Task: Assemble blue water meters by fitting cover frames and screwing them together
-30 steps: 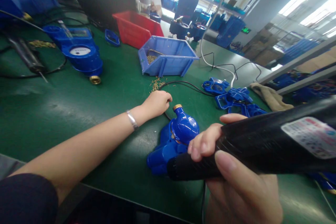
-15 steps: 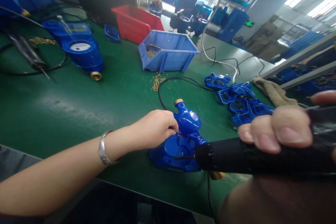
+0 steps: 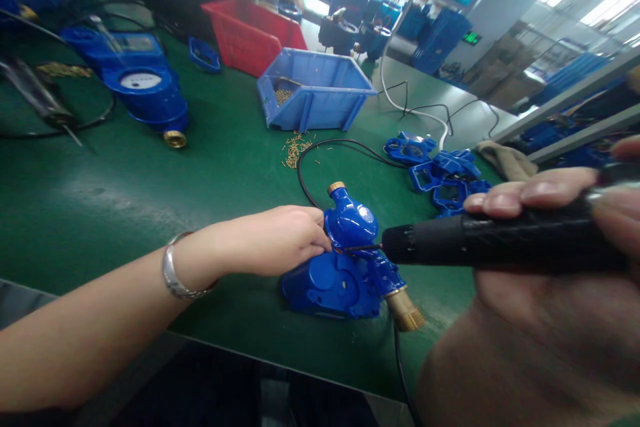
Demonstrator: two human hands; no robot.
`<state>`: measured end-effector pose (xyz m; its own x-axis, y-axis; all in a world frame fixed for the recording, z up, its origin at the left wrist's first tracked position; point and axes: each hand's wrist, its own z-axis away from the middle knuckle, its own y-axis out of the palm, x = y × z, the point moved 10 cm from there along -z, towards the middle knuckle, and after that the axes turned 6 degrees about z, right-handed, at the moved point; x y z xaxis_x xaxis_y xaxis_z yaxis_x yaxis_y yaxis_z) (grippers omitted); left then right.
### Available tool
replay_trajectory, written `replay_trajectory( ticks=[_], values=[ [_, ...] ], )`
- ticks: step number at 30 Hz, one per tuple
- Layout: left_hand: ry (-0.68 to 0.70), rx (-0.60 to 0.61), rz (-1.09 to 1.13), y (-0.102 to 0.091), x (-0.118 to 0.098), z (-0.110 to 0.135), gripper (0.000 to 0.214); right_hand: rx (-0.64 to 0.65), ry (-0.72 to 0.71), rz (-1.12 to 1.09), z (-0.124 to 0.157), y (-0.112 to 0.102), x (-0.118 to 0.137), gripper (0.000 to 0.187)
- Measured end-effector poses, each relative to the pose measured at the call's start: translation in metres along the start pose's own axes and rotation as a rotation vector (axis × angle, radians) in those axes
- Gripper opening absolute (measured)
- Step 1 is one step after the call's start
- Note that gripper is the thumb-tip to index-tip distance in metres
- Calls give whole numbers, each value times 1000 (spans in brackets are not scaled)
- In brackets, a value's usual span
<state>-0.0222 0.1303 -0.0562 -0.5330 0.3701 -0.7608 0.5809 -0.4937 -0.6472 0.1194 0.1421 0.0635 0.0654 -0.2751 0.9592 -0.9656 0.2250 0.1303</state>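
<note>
A blue water meter (image 3: 350, 223) with brass pipe ends lies on its side on the green bench, joined to a flat blue housing (image 3: 320, 287). My left hand (image 3: 285, 237) is closed at the meter's left side, with thumb and fingers pressed together where body and housing meet. Its fingertips are partly hidden. My right hand (image 3: 540, 213) is wrapped round a black electric screwdriver (image 3: 440, 240), held level from the right. Its thin bit points left across the meter, the tip close to my left fingertips. Whether the bit touches a screw I cannot tell.
Loose brass screws (image 3: 295, 150) lie before a blue bin (image 3: 320, 93) of screws; a red bin (image 3: 250, 33) stands behind. Another water meter (image 3: 145, 83) and screwdriver (image 3: 40, 93) are at left. Blue plastic covers (image 3: 450, 180) lie right. A black cable (image 3: 300, 173) loops behind the meter.
The screwdriver has moved up, its bit going from over the blue housing to beside my left fingertips. My left hand stays at the meter. The view has shifted slightly.
</note>
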Motion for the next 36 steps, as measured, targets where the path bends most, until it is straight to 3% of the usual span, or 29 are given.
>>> replay_trajectory(
  ticks=[2,3,4,6,9,12,16,19,27,32,36],
  values=[
    [-173,-169,176,-8,28,11,32,-23,-169,-7,-4,4,11,19],
    [-286,-257,280,-8,46,19,45,-10,-201,-23,-6,7,11,17],
    [-387,-314,403,-1,62,29,62,22,-183,-42,-8,12,6,17],
    [-503,-295,705,28,78,40,89,60,-158,-66,-10,19,-1,17],
    [-505,-169,1155,70,69,43,93,115,-120,-63,-8,30,-9,20],
    [-457,-162,1427,82,53,38,81,189,-47,-60,-5,43,-20,22],
    [-535,-330,1457,79,54,36,74,309,131,-52,-2,57,-46,27],
    [-542,-394,1466,80,53,35,69,317,230,-35,0,57,-62,30],
    [-480,-417,1506,85,51,35,64,194,214,-8,7,48,-65,30],
    [-582,-418,1462,88,55,39,81,223,198,-8,6,51,-68,31],
    [-585,-434,1457,86,55,39,80,225,182,1,6,51,-69,29]
  ],
)
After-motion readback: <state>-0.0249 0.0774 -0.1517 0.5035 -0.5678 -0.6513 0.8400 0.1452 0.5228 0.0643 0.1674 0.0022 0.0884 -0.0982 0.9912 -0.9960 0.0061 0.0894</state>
